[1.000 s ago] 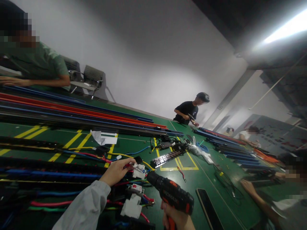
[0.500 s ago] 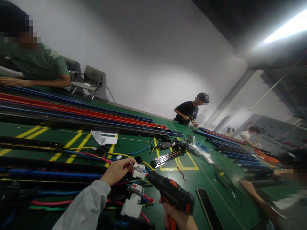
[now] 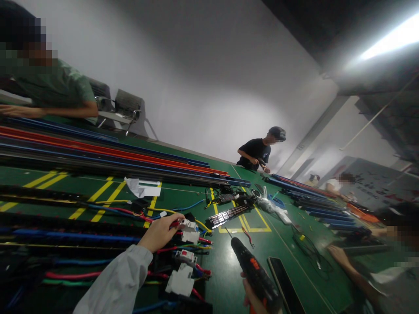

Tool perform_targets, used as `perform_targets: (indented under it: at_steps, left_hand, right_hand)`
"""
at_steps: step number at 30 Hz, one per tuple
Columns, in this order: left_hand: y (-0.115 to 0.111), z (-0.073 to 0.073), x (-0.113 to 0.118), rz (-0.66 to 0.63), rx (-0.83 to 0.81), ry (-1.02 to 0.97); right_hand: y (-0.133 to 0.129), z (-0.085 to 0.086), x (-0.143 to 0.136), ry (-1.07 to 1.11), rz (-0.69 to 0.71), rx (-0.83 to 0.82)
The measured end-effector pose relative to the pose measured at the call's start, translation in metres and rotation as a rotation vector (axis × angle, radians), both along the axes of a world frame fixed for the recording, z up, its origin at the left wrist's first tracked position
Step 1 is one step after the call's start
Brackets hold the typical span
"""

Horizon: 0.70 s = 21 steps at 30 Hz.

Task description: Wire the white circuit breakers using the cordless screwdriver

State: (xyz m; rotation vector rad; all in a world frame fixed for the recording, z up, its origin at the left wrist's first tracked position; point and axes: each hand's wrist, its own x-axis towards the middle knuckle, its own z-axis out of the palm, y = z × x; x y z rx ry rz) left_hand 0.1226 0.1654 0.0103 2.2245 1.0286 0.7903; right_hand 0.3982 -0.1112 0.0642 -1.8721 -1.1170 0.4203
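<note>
My left hand (image 3: 162, 232), in a grey sleeve, is closed with its fingertips on a white circuit breaker (image 3: 190, 236) that has wires running into it. My right hand (image 3: 251, 297) grips a black and orange cordless drill (image 3: 253, 271) at the lower edge of the view. A thin bit sticks out of the drill and points up and left, apart from the breaker. Nearer to me, a second white breaker (image 3: 180, 279) with red wires sits below my left hand. A red wire end (image 3: 205, 240) shows beside the held breaker.
A dark phone (image 3: 285, 285) lies right of the drill on the green table (image 3: 225, 279). Long blue and orange rails (image 3: 163, 160) run along the far side. Past the breakers are a slotted metal strip (image 3: 227, 217) and a clear plastic bag (image 3: 273, 207). Co-workers stand around the table.
The drill in my right hand has moved right and down, so its bit has left the breaker. My left hand stays on the breaker, almost unmoved.
</note>
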Motion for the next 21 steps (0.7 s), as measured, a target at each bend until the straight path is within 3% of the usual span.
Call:
perform_targets:
  at_steps: [3,7,10,15,21]
  left_hand:
    - [-0.004,0.004,-0.001,-0.001,0.010,-0.014]
    - [-0.005,0.006,-0.002,-0.010,-0.005,-0.053]
    - [-0.004,0.004,-0.001,-0.012,-0.030,-0.079]
    - [-0.004,0.003,-0.001,-0.027,-0.059,-0.131]
    - [-0.006,0.010,-0.002,-0.029,-0.089,-0.101]
  right_hand:
    - [0.001,-0.014,0.011,-0.277,0.001,-0.074]
    - [0.009,-0.030,0.022,-0.616,0.074,-0.382]
    - [0.018,-0.038,0.025,-0.752,0.143,-0.495]
    - [0.031,-0.047,0.028,-0.797,0.187,-0.578]
    - [0.031,-0.045,0.038,-0.664,0.321,-0.591]
